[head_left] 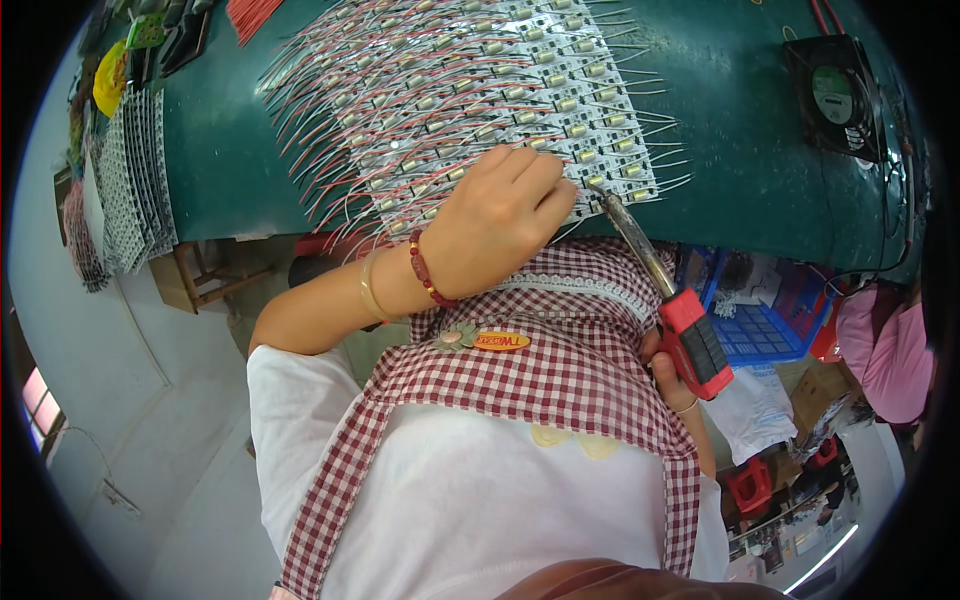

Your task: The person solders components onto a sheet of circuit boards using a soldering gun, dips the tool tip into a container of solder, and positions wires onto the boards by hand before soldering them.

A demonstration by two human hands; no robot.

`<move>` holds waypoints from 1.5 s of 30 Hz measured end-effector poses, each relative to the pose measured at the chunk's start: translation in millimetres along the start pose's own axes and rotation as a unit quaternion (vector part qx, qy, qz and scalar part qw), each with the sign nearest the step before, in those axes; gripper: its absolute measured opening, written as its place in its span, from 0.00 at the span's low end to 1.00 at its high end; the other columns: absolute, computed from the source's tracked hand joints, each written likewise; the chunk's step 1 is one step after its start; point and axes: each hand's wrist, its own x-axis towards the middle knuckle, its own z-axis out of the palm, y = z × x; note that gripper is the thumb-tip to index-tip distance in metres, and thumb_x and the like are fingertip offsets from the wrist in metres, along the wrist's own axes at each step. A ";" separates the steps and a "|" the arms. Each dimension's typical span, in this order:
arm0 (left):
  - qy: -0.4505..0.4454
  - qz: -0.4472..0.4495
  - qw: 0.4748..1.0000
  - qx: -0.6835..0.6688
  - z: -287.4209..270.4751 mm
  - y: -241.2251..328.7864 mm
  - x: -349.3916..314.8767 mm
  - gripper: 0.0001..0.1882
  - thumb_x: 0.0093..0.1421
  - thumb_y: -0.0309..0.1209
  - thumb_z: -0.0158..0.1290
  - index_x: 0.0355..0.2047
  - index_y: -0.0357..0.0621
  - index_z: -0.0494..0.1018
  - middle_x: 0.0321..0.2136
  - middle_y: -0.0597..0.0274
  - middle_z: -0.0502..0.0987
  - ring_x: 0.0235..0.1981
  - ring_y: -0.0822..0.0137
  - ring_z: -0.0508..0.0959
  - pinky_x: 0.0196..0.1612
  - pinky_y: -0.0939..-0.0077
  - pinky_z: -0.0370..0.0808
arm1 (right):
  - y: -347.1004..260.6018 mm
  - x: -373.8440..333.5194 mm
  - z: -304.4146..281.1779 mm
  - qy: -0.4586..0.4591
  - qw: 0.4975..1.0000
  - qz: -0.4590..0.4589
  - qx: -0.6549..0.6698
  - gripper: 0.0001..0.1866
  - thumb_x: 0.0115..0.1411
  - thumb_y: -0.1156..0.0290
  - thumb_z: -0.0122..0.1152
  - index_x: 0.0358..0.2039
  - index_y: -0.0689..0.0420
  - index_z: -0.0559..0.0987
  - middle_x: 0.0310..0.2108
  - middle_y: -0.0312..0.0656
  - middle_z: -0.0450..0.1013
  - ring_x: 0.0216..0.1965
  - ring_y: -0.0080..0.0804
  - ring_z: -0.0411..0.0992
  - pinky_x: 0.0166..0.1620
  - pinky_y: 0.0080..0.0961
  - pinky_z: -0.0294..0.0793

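Note:
A large panel of small white circuit boards (565, 105) lies on the green worktable, each board carrying a little yellowish component. Rows of thin red, black and white wires (310, 150) fan out from it. My left hand (495, 215) rests over the panel's near edge, fingers curled and pinched; what they grip is hidden beneath them. In my right hand (665, 375), partly behind the handle, is a soldering iron (697, 345) with a red and black grip. Its metal tip reaches the boards at the near right corner, close beside my left fingers.
A black cooling fan (835, 95) stands at the right of the green table (730, 130). Stacked board panels (135, 180) hang over the left edge. Red wires (250, 15) lie at the back. Blue crates (755, 335) sit below the table, near a person's pink sleeve (880, 350).

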 end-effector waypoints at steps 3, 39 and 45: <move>0.004 0.003 1.000 0.002 0.2 -0.2 -0.2 0.13 0.50 0.21 0.57 0.38 0.39 0.80 0.27 0.59 0.67 0.29 0.59 0.72 0.33 0.66 0.69 | 3.2 -1.2 0.5 0.001 1.000 -0.003 0.001 0.17 0.58 0.56 0.65 0.22 0.56 0.78 0.19 0.37 0.74 0.20 0.35 0.74 0.25 0.30 0.71; -0.023 0.011 1.000 -0.011 -1.2 -6.4 4.1 0.10 0.51 0.22 0.58 0.36 0.38 0.79 0.28 0.59 0.68 0.32 0.60 0.72 0.36 0.66 0.68 | 3.3 0.2 -0.8 -0.009 1.000 -0.019 -0.002 0.17 0.58 0.56 0.66 0.23 0.57 0.78 0.20 0.38 0.75 0.22 0.36 0.75 0.27 0.30 0.72; -0.027 0.034 0.998 0.054 -4.0 -6.4 7.1 0.08 0.52 0.24 0.58 0.34 0.41 0.78 0.27 0.63 0.68 0.32 0.64 0.72 0.37 0.68 0.67 | 3.4 1.0 -2.4 -0.007 1.000 -0.018 -0.007 0.15 0.57 0.58 0.66 0.24 0.57 0.79 0.21 0.38 0.76 0.22 0.36 0.75 0.27 0.30 0.73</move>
